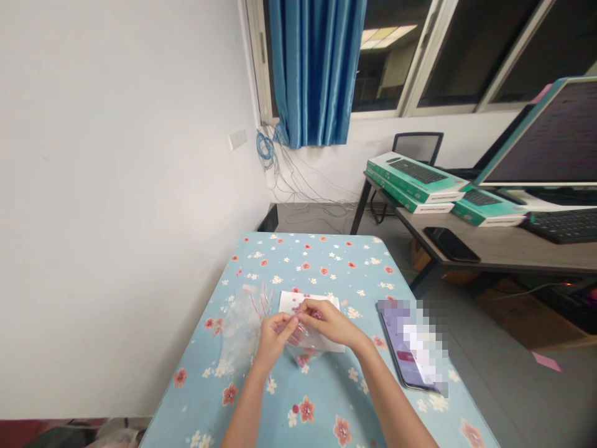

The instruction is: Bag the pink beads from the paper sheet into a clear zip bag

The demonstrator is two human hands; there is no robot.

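My left hand (275, 338) and my right hand (329, 320) meet over the middle of the flowered table, fingertips pinched together. Between them is a small clear plastic bag (310, 340), with pinkish-red bits showing at its lower end. Under the hands lies a white sheet (336, 346), partly covered by my right hand, with several small dark-pink round pieces (295, 300) on it. Just left of my left hand is a heap of crumpled clear plastic (237, 326). Thin shiny pink strands (262, 300) lie across its right side.
A phone (410, 348), its screen partly blurred out, lies to the right on the table (321, 255). A white wall (116, 205) runs along the left. At the right, a desk (499, 249) bears keyboard boxes (415, 180), a black phone (451, 244) and a monitor (550, 137).
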